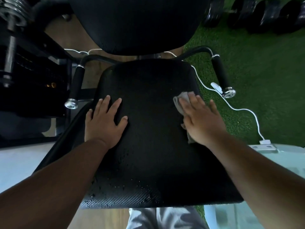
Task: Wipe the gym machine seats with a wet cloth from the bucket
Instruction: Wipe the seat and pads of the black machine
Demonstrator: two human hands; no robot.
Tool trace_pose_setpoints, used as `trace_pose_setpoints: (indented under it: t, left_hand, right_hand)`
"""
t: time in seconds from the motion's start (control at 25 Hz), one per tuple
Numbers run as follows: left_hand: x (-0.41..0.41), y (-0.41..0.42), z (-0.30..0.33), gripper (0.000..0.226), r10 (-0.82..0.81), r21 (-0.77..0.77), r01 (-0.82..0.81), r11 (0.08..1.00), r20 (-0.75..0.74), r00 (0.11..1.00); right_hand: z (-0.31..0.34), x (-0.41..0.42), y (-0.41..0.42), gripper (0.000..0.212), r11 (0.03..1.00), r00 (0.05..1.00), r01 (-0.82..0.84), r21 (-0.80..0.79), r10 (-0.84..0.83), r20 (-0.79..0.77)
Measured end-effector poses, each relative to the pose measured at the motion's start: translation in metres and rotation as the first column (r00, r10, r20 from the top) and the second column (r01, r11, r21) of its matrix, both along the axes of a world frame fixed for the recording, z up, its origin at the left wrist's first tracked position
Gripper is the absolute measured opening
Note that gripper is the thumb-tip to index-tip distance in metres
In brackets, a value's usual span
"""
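Observation:
A black padded machine seat (153,146) fills the middle of the head view, with water droplets along its near edge. My left hand (104,123) lies flat on the seat's left side, fingers spread, holding nothing. My right hand (201,119) presses flat on a grey cloth (182,100) at the seat's right edge; the cloth shows beyond my fingertips and under my palm. A black backrest pad (140,22) stands behind the seat. A pale green bucket (270,156) is at the lower right, partly hidden by my right forearm.
Two black grip handles with chrome ends (75,86) (222,76) flank the seat. A weight stack frame (24,71) stands at left. A white cable (239,109) runs across green turf (264,71) at right. Dark dumbbells (267,15) lie at top right.

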State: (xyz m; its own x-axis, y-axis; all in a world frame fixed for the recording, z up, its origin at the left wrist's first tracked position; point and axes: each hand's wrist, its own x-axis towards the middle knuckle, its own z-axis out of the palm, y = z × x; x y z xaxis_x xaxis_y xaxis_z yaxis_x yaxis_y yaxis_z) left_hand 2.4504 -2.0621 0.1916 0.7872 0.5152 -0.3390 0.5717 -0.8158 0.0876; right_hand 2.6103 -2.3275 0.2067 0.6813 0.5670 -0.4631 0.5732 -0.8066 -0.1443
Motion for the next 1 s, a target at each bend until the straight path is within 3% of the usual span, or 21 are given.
trace_pose_setpoints:
  t: [0.08, 0.16, 0.28, 0.36, 0.48, 0.6, 0.64, 0.72, 0.8, 0.84, 0.92, 1.0]
  left_hand:
    - [0.001, 0.0, -0.001, 0.067, -0.004, 0.0, 0.004, 1.0, 0.005, 1.0]
    - [0.002, 0.0, -0.001, 0.067, 0.0, -0.001, 0.0, 1.0, 0.001, 1.0]
    - [0.001, 0.001, -0.002, 0.066, -0.002, 0.001, 0.002, 1.0, 0.005, 1.0]
    - [0.002, 0.001, -0.002, 0.066, -0.006, -0.004, 0.006, 1.0, 0.004, 1.0]
    - [0.002, 0.001, -0.001, 0.066, 0.004, -0.006, -0.004, 1.0, 0.009, 1.0]
    - [0.003, 0.001, -0.003, 0.066, 0.005, -0.005, -0.005, 1.0, 0.012, 1.0]
    - [0.003, 0.001, -0.003, 0.066, 0.008, -0.003, -0.008, 1.0, 0.011, 1.0]
    - [0.002, 0.002, -0.003, 0.066, 0.009, 0.001, -0.009, 1.0, 0.008, 1.0]
    - [0.003, 0.002, -0.003, 0.066, 0.006, 0.003, -0.006, 1.0, 0.007, 1.0]
    - [0.004, 0.002, -0.003, 0.066, 0.003, 0.0, -0.003, 1.0, 0.008, 1.0]
    - [0.004, 0.003, -0.003, 0.066, 0.01, -0.008, -0.01, 1.0, 0.018, 1.0]
    - [0.003, 0.002, -0.004, 0.066, 0.014, -0.005, -0.014, 1.0, 0.023, 1.0]
  right_hand:
    - [-0.013, 0.017, 0.032, 0.064, 0.991, 0.991, 0.132, 0.012, -0.132, 0.017]
    - [-0.015, 0.008, 0.075, 0.065, 0.987, 0.989, 0.146, 0.069, -0.146, -0.009]
    - [-0.009, -0.021, 0.071, 0.062, 0.978, 0.986, -0.136, 0.157, 0.149, -0.071]
    - [0.0, -0.02, 0.03, 0.063, 0.96, 0.967, -0.207, 0.188, 0.23, -0.11]
    - [-0.011, 0.021, 0.002, 0.062, 0.993, 0.998, -0.047, 0.105, 0.05, -0.026]
    - [-0.029, 0.05, 0.053, 0.066, 0.98, 0.98, 0.199, 0.028, -0.199, 0.01]
    - [-0.028, 0.045, 0.078, 0.069, 0.977, 0.978, 0.21, 0.032, -0.21, -0.001]
    - [-0.024, 0.021, 0.103, 0.067, 0.995, 0.999, 0.028, 0.099, -0.025, -0.036]
    - [-0.016, -0.003, 0.082, 0.06, 0.956, 0.967, -0.224, 0.191, 0.242, -0.078]
    - [-0.013, -0.004, 0.06, 0.059, 0.935, 0.952, -0.268, 0.232, 0.293, -0.085]
    - [-0.015, 0.017, 0.025, 0.061, 0.954, 0.973, -0.197, 0.225, 0.218, -0.072]
    - [-0.025, 0.048, 0.019, 0.06, 0.989, 0.999, -0.013, 0.148, 0.018, -0.033]
